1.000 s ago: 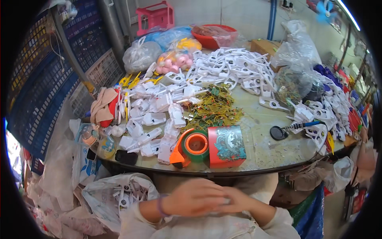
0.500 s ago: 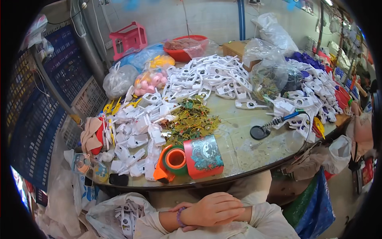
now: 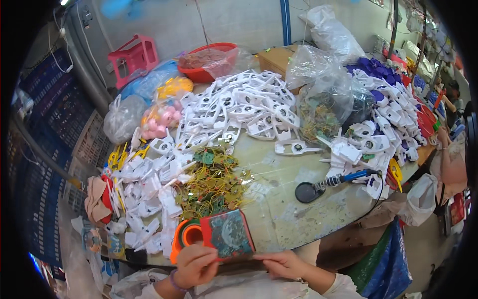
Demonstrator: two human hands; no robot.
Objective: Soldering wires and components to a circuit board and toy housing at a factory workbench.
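Observation:
A red box (image 3: 207, 230) with a dark green patterned top lies at the table's near edge. My left hand (image 3: 195, 264), with a purple bead bracelet at the wrist, has its fingers curled together at the box's near left corner. At the near right corner, my right hand (image 3: 285, 264) pinches with thumb and forefinger. The exact contact is too small to make out. Left of the box stands an orange tape dispenser (image 3: 177, 244). Behind it lies a heap of green circuit boards with yellow wires (image 3: 211, 182).
White plastic shells (image 3: 244, 107) are heaped at the back, with more white parts (image 3: 144, 194) at the left. A soldering iron (image 3: 356, 175) rests in its coiled stand at the right. Behind stand a red basin (image 3: 199, 74), a cardboard box (image 3: 275, 61) and a pink stool (image 3: 133, 62).
My hands were crossed in my lap; they have come apart and risen to the box's near corners. The whole view has shifted, so the table things appear further left.

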